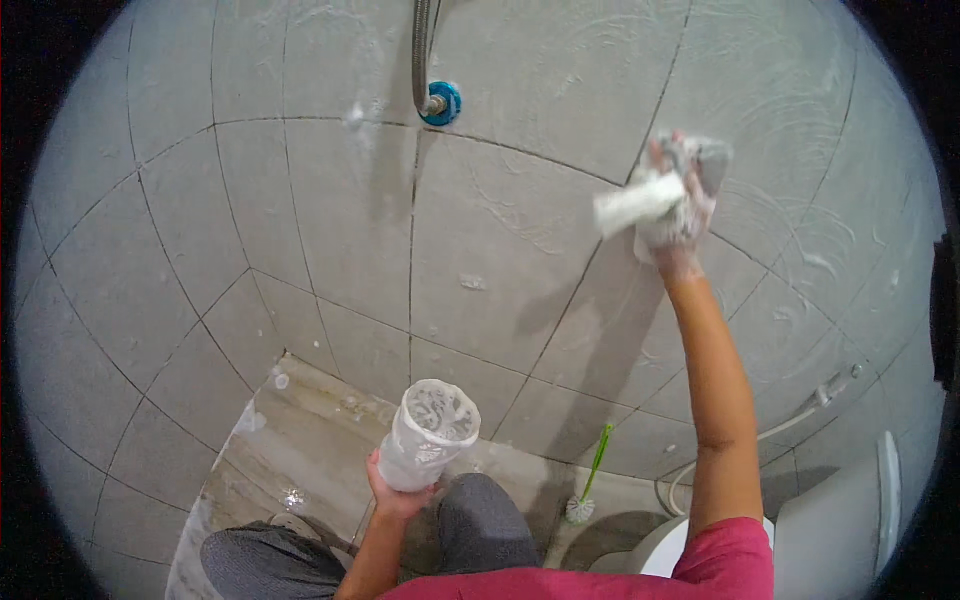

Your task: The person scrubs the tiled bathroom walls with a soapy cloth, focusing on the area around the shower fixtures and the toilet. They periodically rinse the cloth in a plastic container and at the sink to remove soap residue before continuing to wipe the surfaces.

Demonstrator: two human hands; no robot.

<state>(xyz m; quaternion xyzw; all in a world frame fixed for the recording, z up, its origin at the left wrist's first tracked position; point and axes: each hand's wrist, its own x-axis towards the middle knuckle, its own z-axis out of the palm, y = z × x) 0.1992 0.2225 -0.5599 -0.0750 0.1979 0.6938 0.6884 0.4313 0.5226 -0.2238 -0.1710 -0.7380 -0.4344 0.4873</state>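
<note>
My left hand [396,492] grips a translucent whitish plastic container [417,455] low down, with its round mouth up and foamy liquid inside. My right hand [680,222], blurred and coated in suds, is raised at the tiled wall [500,210]. Its fingers are closed around a white foam-covered scrubber [636,205]; a thick, blunt white part sticks out to the left, and a greyish part shows beyond the fingers. The scrubber's exact kind is hidden by foam and motion. Streaks of suds mark the tiles around this hand.
A blue-collared pipe fitting [441,103] with a braided hose [421,50] juts from the wall. A green-handled toilet brush [580,508] stands by the wall, near a white toilet [835,510] and a pale hose [770,432]. Wet foam lies on the floor [290,440].
</note>
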